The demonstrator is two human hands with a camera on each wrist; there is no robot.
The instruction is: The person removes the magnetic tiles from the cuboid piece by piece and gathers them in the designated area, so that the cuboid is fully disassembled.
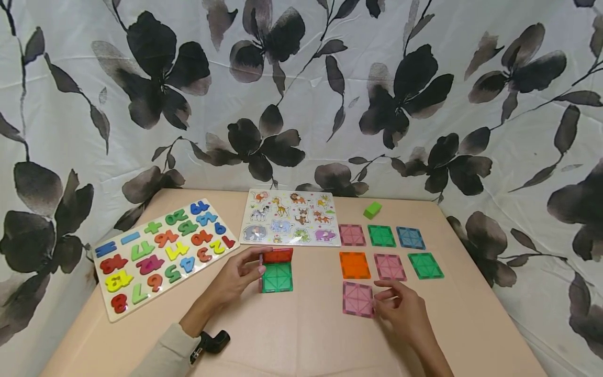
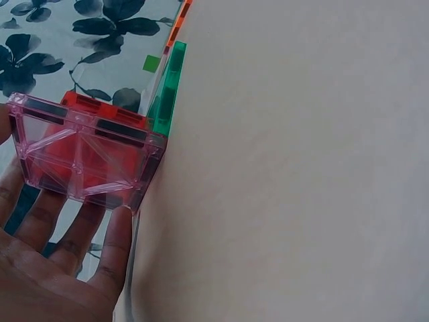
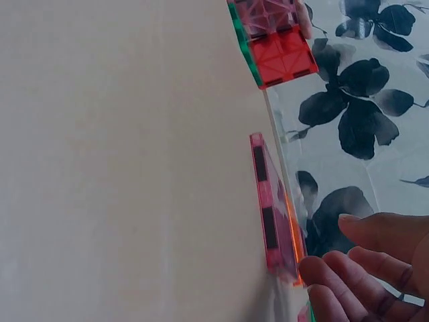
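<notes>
1. The left hand (image 1: 235, 280) holds a small standing build of magnetic tiles near the middle of the counter (image 1: 301, 335): a pink tile (image 2: 87, 151) stands upright on edge, pinched between thumb and fingers (image 2: 110, 251), with a red tile (image 1: 278, 255) standing behind and a green tile (image 1: 277, 277) lying flat at their foot.
2. The right hand (image 1: 405, 314) rests on the counter with its fingers (image 3: 328, 272) loosely curled, their tips touching the right edge of a flat pink tile (image 1: 357, 299); they grip nothing.
3. Beyond that tile, six more lie flat in two rows: pink, green and blue behind; orange, pink and green in front.
4. A small green block (image 1: 372, 210) sits near the counter's far edge.
5. An animal puzzle board (image 1: 289, 217) lies behind the build, and a number puzzle board (image 1: 160, 254) lies to the left.
</notes>
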